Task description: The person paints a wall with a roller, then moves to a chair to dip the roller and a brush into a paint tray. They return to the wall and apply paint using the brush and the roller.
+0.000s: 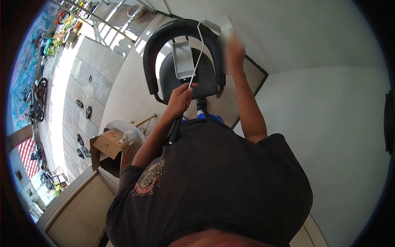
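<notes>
My left hand (180, 100) is wrapped round a paint roller (197, 66) where its thin metal rod meets the black handle. The handle points down along my shirt, and the rod runs up to a white roller end at the chair's top. My right hand (234, 53) is raised beside the chair, close to the wall, and motion blurs its fingers. A whitish flat thing (225, 24) shows just above them; whether the hand grips it is unclear. Over the seat of a black office chair (166, 33) lies a white rectangular tray (183, 59).
A pale wall (321, 103) rises on the right. At the left, an open cardboard box (108, 144) stands near a round white stool-like item (119, 123) with a clear bottle (131, 135). Beyond are sandals (88, 112) on paving, a metal railing (98, 20) and a motorbike (38, 101).
</notes>
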### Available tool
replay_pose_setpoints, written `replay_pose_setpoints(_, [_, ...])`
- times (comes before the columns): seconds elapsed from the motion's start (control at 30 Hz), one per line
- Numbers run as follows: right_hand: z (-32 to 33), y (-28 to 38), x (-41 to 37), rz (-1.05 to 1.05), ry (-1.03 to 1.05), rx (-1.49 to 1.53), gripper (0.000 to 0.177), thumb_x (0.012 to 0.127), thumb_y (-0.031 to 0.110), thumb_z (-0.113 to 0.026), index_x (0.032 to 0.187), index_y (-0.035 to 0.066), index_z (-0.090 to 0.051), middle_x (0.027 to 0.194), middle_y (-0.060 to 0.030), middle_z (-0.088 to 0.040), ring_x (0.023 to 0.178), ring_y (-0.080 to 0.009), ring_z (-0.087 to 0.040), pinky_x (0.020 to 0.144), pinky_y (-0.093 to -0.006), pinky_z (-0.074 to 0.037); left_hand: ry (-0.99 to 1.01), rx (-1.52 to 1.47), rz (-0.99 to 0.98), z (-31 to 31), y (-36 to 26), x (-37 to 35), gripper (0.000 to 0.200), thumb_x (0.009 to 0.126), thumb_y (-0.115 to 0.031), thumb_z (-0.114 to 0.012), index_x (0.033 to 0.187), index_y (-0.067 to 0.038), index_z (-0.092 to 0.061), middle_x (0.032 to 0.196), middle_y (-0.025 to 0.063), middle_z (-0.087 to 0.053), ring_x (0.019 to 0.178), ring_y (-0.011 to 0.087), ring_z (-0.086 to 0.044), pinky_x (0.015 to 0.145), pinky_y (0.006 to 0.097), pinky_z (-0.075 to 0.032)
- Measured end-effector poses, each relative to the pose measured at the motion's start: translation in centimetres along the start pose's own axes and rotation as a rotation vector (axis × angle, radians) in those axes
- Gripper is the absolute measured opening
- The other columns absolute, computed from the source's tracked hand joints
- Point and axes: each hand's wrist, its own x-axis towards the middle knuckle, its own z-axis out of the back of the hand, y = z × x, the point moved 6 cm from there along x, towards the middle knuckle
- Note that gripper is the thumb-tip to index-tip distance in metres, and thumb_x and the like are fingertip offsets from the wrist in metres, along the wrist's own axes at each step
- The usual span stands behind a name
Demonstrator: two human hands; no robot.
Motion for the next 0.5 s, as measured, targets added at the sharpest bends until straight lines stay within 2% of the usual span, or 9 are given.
replay_pose_setpoints(0.07, [2.6,-0.2,0.5,0.049,-0.224,0.029,0.038,0.093,0.014,-0.044,0.125,-0.001,-0.059,0.066,-0.0066,-0.056,0.057,-0.0164,-0.051,0.059,-0.0326,-0.044,0.016,-0.01,-0.01,0.1,-0.3,-0.1,0.031,0.102,-0.018,-0.042,0.123,0.003,-0.054,0.052,-0.0044,-0.039,0.04,0.0042,-0.034,0.039,0.0216,-0.027])
replay_pose_setpoints(0.13, [4.2,0.0,0.3,0.031,-0.215,0.074,0.039,0.093,0.013,-0.045,0.128,0.0,-0.057,0.066,-0.005,-0.053,0.058,-0.0134,-0.049,0.057,-0.0311,-0.043,0.026,-0.024,-0.019,0.2,-0.4,-0.2,0.032,0.102,-0.018,-0.042,0.124,0.003,-0.053,0.051,-0.0044,-0.039,0.04,0.0041,-0.034,0.039,0.0215,-0.027])
replay_pose_setpoints(0.2, [5.1,0.9,-0.3,-0.078,-0.131,0.173,0.04,0.094,0.013,-0.046,0.131,0.001,-0.056,0.066,-0.0026,-0.051,0.058,-0.0097,-0.047,0.057,-0.0286,-0.041,0.037,-0.073,-0.047,0.3,-0.6,-0.4,0.031,0.102,-0.019,-0.044,0.123,0.002,-0.054,0.052,-0.0044,-0.04,0.039,0.0036,-0.034,0.037,0.0209,-0.027])
replay_pose_setpoints(0.33, [5.1,3.1,-1.2,-0.059,-0.025,0.245,0.041,0.094,0.012,-0.047,0.133,0.002,-0.056,0.065,-0.0007,-0.049,0.058,-0.0071,-0.045,0.056,-0.0261,-0.04,0.059,-0.076,-0.096,0.5,-0.6,-0.5,0.032,0.102,-0.019,-0.045,0.123,0.003,-0.054,0.052,-0.0055,-0.04,0.04,0.0033,-0.034,0.038,0.0208,-0.027])
replay_pose_setpoints(0.43, [4.4,4.6,-0.9,0.052,-0.017,0.07,0.041,0.094,0.012,-0.048,0.133,0.001,-0.056,0.063,-0.0024,-0.052,0.057,-0.0087,-0.048,0.057,-0.027,-0.043,0.009,0.017,-0.084,0.7,-0.4,-0.6,0.031,0.101,-0.019,-0.046,0.123,0.001,-0.054,0.053,-0.0071,-0.038,0.041,0.0027,-0.034,0.038,0.0208,-0.027])
replay_pose_setpoints(0.5, [3.6,6.3,-0.3,0.106,0.044,-0.065,0.041,0.093,0.012,-0.05,0.132,-0.002,-0.055,0.065,-0.0089,-0.059,0.057,-0.0138,-0.056,0.06,-0.0305,-0.048,-0.066,0.111,-0.075,1.0,0.0,-0.6,0.03,0.101,-0.018,-0.047,0.124,-0.001,-0.055,0.054,-0.0079,-0.039,0.042,0.0021,-0.035,0.04,0.0214,-0.028])
